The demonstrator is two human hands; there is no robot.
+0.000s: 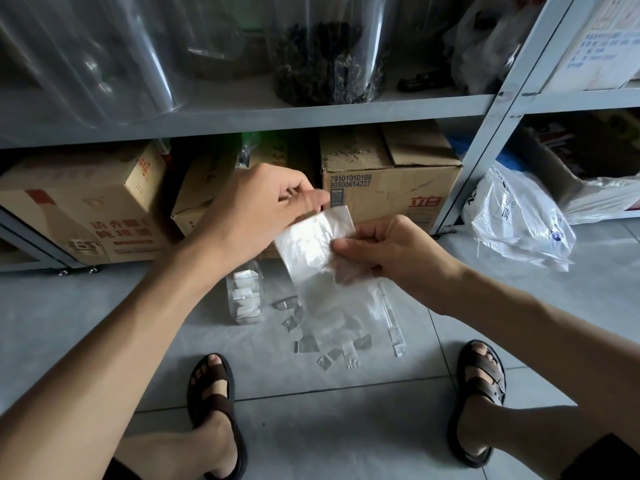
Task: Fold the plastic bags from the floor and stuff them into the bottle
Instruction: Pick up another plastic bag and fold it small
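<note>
I hold a clear plastic bag (311, 240) up in front of me with both hands. My left hand (256, 209) pinches its upper left edge between thumb and fingers. My right hand (384, 247) grips its right side, fingers curled round the film. The bag's upper part looks folded over; the lower part hangs down, see-through. Below it, a clear plastic bottle (245, 296) stands on the floor, partly filled with folded white bags. Several small clear bags (308, 342) lie scattered on the tiles to the bottle's right.
A grey metal shelf rack (485, 161) stands ahead, with cardboard boxes (391, 181) on the floor under it and big clear jars above. A crumpled white carrier bag (516, 220) lies at the right. My sandalled feet (214, 393) flank the scattered bags.
</note>
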